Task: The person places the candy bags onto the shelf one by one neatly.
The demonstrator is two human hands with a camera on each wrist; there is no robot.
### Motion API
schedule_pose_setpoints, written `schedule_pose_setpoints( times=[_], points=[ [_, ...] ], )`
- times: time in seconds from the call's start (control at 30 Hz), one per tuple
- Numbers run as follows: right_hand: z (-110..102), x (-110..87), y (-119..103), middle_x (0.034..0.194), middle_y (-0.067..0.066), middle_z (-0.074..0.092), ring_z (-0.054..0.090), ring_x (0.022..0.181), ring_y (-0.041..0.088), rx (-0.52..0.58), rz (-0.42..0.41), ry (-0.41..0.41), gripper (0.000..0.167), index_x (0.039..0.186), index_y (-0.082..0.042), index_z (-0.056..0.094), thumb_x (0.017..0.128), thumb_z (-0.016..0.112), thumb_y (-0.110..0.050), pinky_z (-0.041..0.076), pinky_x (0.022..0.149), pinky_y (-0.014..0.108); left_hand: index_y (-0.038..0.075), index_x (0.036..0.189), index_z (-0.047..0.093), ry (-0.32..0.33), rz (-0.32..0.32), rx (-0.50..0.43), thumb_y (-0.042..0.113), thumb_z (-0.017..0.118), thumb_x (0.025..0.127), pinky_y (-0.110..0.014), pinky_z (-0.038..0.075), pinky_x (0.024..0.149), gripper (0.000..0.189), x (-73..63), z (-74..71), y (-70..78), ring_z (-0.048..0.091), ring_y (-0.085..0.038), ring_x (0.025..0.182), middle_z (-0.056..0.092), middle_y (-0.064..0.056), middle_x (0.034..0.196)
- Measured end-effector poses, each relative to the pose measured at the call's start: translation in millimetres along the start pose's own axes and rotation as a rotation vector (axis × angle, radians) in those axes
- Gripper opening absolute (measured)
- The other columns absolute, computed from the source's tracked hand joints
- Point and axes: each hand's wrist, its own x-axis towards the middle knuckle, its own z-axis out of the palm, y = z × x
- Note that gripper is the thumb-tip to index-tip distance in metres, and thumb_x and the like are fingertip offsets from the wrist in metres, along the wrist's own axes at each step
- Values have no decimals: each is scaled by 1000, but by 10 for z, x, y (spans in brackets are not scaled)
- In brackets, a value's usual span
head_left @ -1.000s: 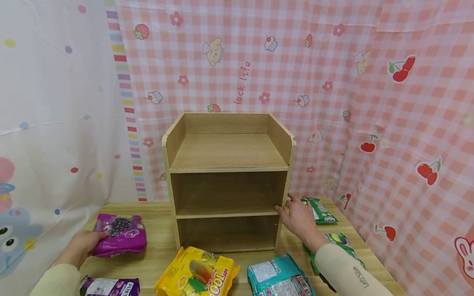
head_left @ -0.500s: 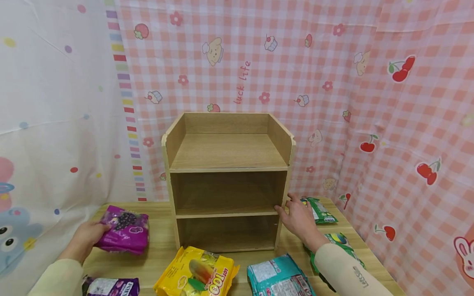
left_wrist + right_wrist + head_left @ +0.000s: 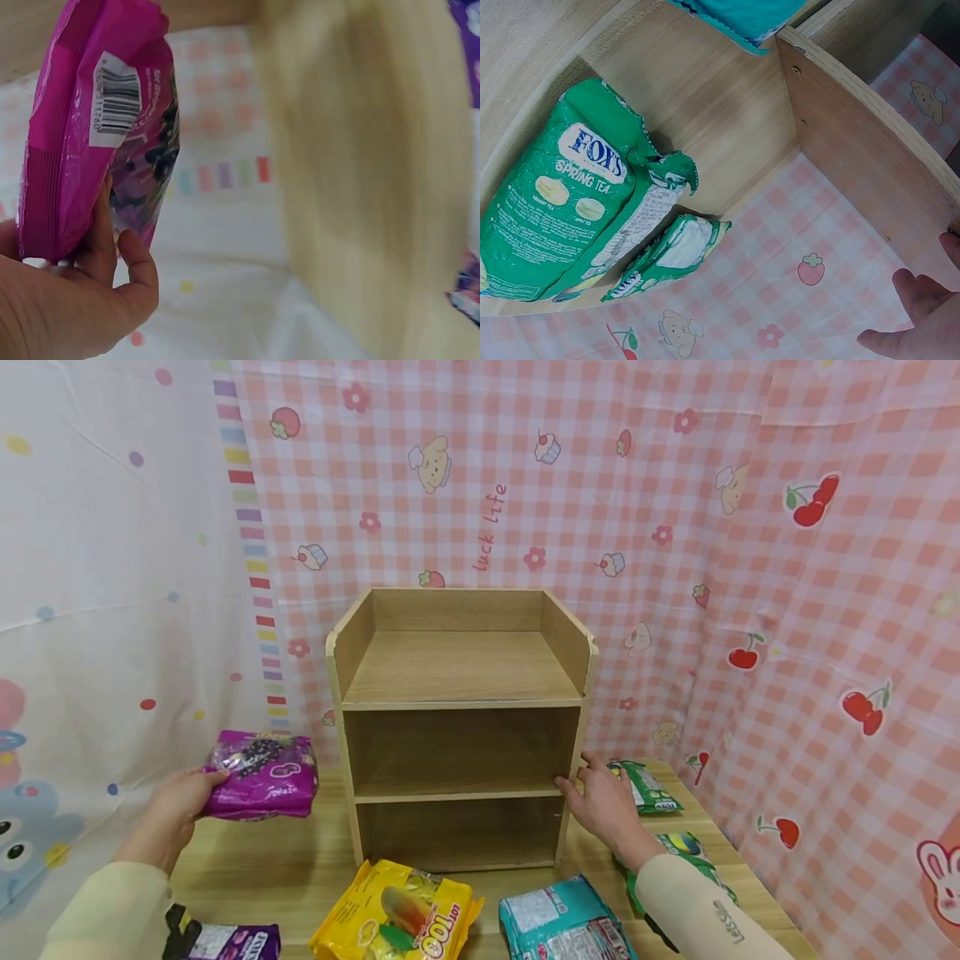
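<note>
My left hand [image 3: 174, 810] pinches a shiny purple candy bag [image 3: 272, 783] by its left end, raised over the table left of the shelf. Dark grapes or berries are pictured on its front. The left wrist view shows the bag's barcode side [image 3: 118, 101], with the thumb and fingers at its lower end. My right hand [image 3: 606, 802] rests against the right side of a small wooden shelf [image 3: 465, 704], thumb at the front edge by the middle board. Seen from the right wrist, its fingers [image 3: 922, 292] are spread loosely beside the side panel [image 3: 855, 142].
In front of the shelf lie a yellow candy bag [image 3: 405, 914] and a teal bag [image 3: 567, 920]. A dark purple bag [image 3: 236, 942] is at the front left. Two green bags [image 3: 647, 787] lie to the right. Patterned cloth [image 3: 480, 468] hangs behind.
My left hand has lifted the purple candy bag upward and slightly right, nearer the back of the table. The right hand stays at the shelf's side.
</note>
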Motion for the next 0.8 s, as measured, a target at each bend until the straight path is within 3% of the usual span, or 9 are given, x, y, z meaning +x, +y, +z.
schedule_pose_setpoints(
  times=[0.07, 0.2, 0.33, 0.57, 0.67, 0.73, 0.8],
  points=[
    [6, -2, 3, 143, 26, 48, 54, 121, 45, 3, -2, 0, 42, 108, 8, 70, 98, 61, -31, 19, 107, 72, -23, 128, 45, 21, -8, -22, 16, 44, 103, -20, 50, 61, 46, -15, 3, 99, 57, -2, 61, 58, 11, 68],
    [12, -5, 6, 143, 26, 48, 54, 121, 45, 9, -5, 3, 42, 108, 9, 70, 98, 61, -31, 18, 107, 72, -20, 145, 27, 46, -11, -72, 20, 43, 105, -18, 50, 63, 59, -58, 14, 301, 57, 0, 65, 57, 15, 71],
    [10, -4, 9, 143, 26, 48, 55, 120, 45, 4, -9, 2, 41, 108, 8, 70, 98, 61, -31, 19, 106, 73, -15, 149, 21, 38, 22, -176, 20, 44, 105, -16, 50, 63, 61, -103, 17, 520, 58, 1, 65, 57, 18, 71],
    [-9, -5, 4, 144, 26, 46, 54, 121, 46, -2, -4, -13, 44, 111, 9, 68, 100, 59, -32, 18, 107, 72, -3, 154, 21, 75, 45, -349, 25, 55, 102, -14, 50, 65, 68, -230, -14, 975, 59, 2, 70, 59, 10, 91],
    [-12, -6, 3, 145, 26, 46, 54, 121, 46, -1, -3, -15, 43, 111, 9, 68, 100, 59, -32, 18, 107, 72, 3, 143, 45, 92, 69, -487, 21, 61, 99, -15, 52, 65, 50, -275, -26, 1174, 62, -1, 70, 64, 11, 81],
    [-11, -7, 0, 145, 26, 46, 54, 121, 45, -1, -2, -13, 43, 111, 9, 69, 100, 59, -32, 18, 107, 72, 9, 120, 64, 108, 92, -572, 16, 64, 97, -15, 52, 65, 24, -299, -24, 1306, 64, -3, 69, 66, 9, 74],
    [-7, -9, -7, 144, 26, 46, 54, 121, 45, 3, -2, -11, 43, 111, 9, 69, 100, 59, -31, 18, 107, 72, 11, 93, 69, 123, 119, -639, 12, 65, 96, -16, 53, 65, 5, -321, -18, 1430, 65, -4, 68, 67, 7, 73]
  ],
)
